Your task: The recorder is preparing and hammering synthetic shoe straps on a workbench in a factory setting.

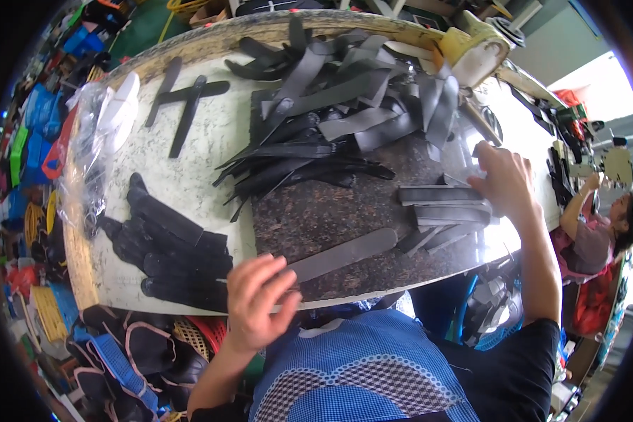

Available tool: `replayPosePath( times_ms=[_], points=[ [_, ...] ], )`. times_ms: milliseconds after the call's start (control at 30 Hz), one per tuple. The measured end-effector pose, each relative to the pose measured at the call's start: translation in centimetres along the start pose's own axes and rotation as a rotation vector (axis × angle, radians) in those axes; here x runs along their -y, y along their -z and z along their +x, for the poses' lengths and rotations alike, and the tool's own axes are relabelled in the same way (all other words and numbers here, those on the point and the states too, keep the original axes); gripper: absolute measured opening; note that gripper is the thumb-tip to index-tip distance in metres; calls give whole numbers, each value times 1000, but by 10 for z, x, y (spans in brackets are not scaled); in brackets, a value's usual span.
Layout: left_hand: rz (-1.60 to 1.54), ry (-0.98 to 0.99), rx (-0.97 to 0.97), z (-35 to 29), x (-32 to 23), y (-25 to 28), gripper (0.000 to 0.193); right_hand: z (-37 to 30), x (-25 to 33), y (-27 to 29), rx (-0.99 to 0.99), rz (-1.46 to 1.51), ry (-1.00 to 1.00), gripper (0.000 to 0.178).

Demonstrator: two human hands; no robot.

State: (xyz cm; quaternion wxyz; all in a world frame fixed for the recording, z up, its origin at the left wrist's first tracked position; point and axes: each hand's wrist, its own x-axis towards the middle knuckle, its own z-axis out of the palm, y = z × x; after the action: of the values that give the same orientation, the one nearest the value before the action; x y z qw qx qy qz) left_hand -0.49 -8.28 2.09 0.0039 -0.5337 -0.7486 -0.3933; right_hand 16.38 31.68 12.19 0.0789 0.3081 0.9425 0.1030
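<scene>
A single dark grey strip (348, 253) with a rounded end lies flat on the speckled stone slab (288, 218). My left hand (260, 295) hovers at its left end, fingers loosely curled and apart; whether it touches the strip I cannot tell. Farther right, my right hand (508, 179) bends over the table beside a small pile of grey strips (450, 214). Its thumb and forefinger are apart, with nothing visible between them. To the left of the slab, black strips (169, 243) lie fanned out in an overlapping stack.
A large heap of loose grey and black strips (344, 91) covers the slab's far part. Crossed strips (188, 98) and a clear plastic bag (84, 162) lie left. A yellowish machine part (475, 53) stands far right. Another person (591, 235) sits at right; a blue basket (496, 337) stands below the edge.
</scene>
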Motion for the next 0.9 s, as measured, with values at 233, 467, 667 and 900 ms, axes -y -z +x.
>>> replayPosePath(
  times_ms=[233,467,667,900],
  points=[
    [1,-22,-211,75,17,1,33,53,152,-28,-398,440,575,23],
    [103,-66,-53,48,12,10,75,-11,145,7,-352,763,985,20],
    [28,-325,10,26,-14,9,20,-55,126,6,615,1224,719,41],
    [66,-213,-115,-17,-17,2,28,-64,139,6,1091,1375,317,26]
  ],
)
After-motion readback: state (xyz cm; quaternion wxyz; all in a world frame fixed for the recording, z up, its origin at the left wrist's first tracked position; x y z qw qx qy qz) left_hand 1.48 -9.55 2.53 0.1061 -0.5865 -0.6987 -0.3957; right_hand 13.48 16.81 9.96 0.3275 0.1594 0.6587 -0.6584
